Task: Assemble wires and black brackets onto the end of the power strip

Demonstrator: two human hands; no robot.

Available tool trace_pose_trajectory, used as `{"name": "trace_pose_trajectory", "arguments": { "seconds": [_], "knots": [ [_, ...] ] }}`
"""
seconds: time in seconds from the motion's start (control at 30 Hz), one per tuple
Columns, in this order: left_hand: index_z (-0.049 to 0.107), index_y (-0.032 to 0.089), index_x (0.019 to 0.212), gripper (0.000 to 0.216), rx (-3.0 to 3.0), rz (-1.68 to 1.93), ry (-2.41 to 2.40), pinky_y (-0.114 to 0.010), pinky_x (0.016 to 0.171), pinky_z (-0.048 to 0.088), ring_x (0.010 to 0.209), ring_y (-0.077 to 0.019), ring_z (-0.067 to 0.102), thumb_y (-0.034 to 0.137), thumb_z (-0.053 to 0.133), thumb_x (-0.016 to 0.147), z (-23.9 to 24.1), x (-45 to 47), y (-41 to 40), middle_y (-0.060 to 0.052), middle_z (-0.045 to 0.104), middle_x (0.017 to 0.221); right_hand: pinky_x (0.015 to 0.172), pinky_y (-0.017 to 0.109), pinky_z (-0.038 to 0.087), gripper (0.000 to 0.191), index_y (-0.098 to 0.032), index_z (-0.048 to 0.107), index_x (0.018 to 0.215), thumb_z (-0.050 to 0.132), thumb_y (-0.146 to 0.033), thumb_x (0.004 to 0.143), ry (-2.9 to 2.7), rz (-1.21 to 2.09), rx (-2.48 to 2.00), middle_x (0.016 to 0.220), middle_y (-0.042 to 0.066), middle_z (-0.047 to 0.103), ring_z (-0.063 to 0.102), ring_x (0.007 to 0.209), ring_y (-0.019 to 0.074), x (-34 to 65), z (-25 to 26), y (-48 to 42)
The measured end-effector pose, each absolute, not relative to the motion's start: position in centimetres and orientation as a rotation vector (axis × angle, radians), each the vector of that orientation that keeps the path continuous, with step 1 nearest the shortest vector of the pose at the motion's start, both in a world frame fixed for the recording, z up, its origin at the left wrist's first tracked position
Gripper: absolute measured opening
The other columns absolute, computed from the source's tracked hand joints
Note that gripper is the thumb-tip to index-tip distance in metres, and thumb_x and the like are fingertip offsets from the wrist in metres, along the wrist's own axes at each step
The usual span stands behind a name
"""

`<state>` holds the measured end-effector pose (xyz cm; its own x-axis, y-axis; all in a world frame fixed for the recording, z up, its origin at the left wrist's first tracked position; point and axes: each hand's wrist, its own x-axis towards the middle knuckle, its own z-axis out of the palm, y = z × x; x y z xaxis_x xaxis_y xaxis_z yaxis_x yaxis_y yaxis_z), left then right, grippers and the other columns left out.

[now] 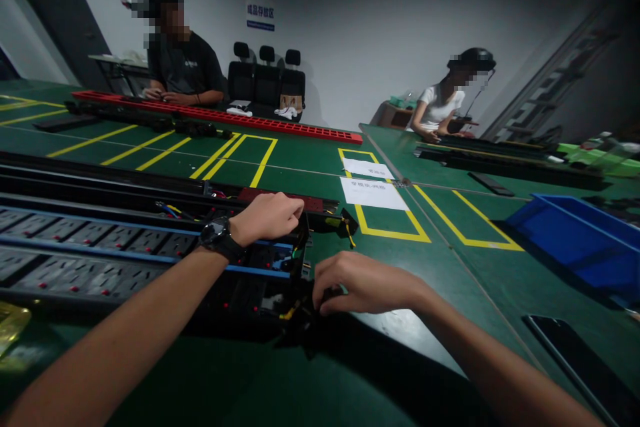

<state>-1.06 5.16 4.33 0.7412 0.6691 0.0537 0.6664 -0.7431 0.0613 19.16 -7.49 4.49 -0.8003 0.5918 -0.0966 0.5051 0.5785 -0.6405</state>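
Long black power strips (113, 273) with rows of sockets, small red dots and blue edges lie side by side at the left. My left hand (267, 217), a dark watch (217, 233) on its wrist, is closed above the strips' near right end. Its fingertips are turned away, so what they hold is hidden. My right hand (360, 283) has its fingers curled in beside a dark end piece (300, 320) at the strips' end. Shadow hides what is between those fingers. Yellow wires (287, 313) stick out there, and a loose yellow lead (351, 235) shows farther back.
White paper labels (375, 193) lie on the green table (450, 280) within yellow tape lines. A blue bin (575, 233) and a phone (585, 360) are at the right. Behind a long red rail (225, 118) sits one person; another works at the far right beside dark strips (495, 157).
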Motion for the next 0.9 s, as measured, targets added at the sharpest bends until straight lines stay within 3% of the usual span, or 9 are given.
{"name": "trace_pose_trajectory", "arguments": {
  "seconds": [0.13,0.23,0.3,0.4,0.53,0.67,0.77,0.9],
  "knots": [
    [0.069,0.022,0.098,0.022,2.9,0.089,1.107,-0.033,0.07,0.044,0.081,-0.0228,0.067,0.021,0.048,0.092,4.5,-1.0,5.1,-0.009,0.074,0.092,0.065,0.026,0.045,0.013,-0.025,0.08,0.086,0.075,-0.013,0.084,-2.718,0.984,-1.018,0.081,0.0,0.075,0.065,0.069,0.0137,21.3,4.0,-7.4],
    [0.07,0.022,0.098,0.022,2.892,0.085,1.109,-0.033,0.07,0.044,0.081,-0.0228,0.067,0.02,0.049,0.091,4.6,-1.0,5.1,-0.009,0.075,0.093,0.058,0.03,0.042,0.015,-0.025,0.075,0.07,0.075,-0.014,0.08,-2.533,0.676,-1.327,0.065,0.0,0.069,0.057,0.055,0.0152,24.5,3.5,-7.2],
    [0.07,0.022,0.098,0.022,2.884,0.083,1.114,-0.033,0.071,0.045,0.081,-0.0222,0.067,0.02,0.049,0.091,4.6,-1.0,5.0,-0.009,0.075,0.094,0.057,0.033,0.042,0.011,-0.025,0.075,0.072,0.074,-0.019,0.08,-2.466,0.486,-1.514,0.061,0.003,0.066,0.057,0.054,0.0181,26.2,3.7,-7.2],
    [0.071,0.022,0.099,0.023,2.885,0.069,1.121,-0.033,0.072,0.046,0.081,-0.022,0.068,0.021,0.05,0.091,4.6,-1.0,4.9,-0.009,0.076,0.094,0.061,0.035,0.046,0.008,-0.024,0.078,0.088,0.072,-0.022,0.085,-2.464,0.414,-1.502,0.074,0.006,0.071,0.064,0.064,0.0213,26.1,5.3,-7.8],
    [0.071,0.022,0.101,0.025,2.9,0.049,1.132,-0.034,0.073,0.047,0.084,-0.024,0.069,0.022,0.048,0.092,4.7,-0.9,4.9,-0.009,0.076,0.096,0.073,0.031,0.049,0.027,-0.025,0.076,0.114,0.068,-0.017,0.09,-2.66,0.599,-1.254,0.099,0.005,0.075,0.069,0.085,0.0195,21.5,7.7,-9.7],
    [0.071,0.023,0.102,0.026,2.898,0.056,1.134,-0.034,0.073,0.047,0.085,-0.0248,0.07,0.021,0.047,0.092,4.6,-0.9,4.9,-0.009,0.076,0.096,0.076,0.029,0.048,0.049,-0.028,0.067,0.135,0.062,-0.007,0.091,-2.785,0.513,-1.102,0.114,0.006,0.071,0.068,0.089,0.0176,17.5,7.3,-11.2],
    [0.071,0.022,0.101,0.025,2.894,0.08,1.118,-0.034,0.074,0.047,0.085,-0.0242,0.07,0.02,0.048,0.091,4.6,-1.0,4.9,-0.009,0.076,0.096,0.074,0.028,0.046,0.053,-0.027,0.067,0.135,0.056,0.001,0.09,-2.811,0.38,-1.074,0.111,0.007,0.071,0.066,0.084,0.0162,16.4,6.0,-11.5],
    [0.07,0.023,0.099,0.024,2.903,0.097,1.112,-0.033,0.074,0.047,0.083,-0.0236,0.07,0.021,0.048,0.091,4.4,-1.1,5.0,-0.008,0.076,0.095,0.073,0.028,0.045,0.042,-0.023,0.071,0.123,0.054,0.001,0.093,-2.877,0.381,-1.05,0.104,0.006,0.072,0.066,0.084,0.0168,16.2,5.2,-11.0]
  ]
}}
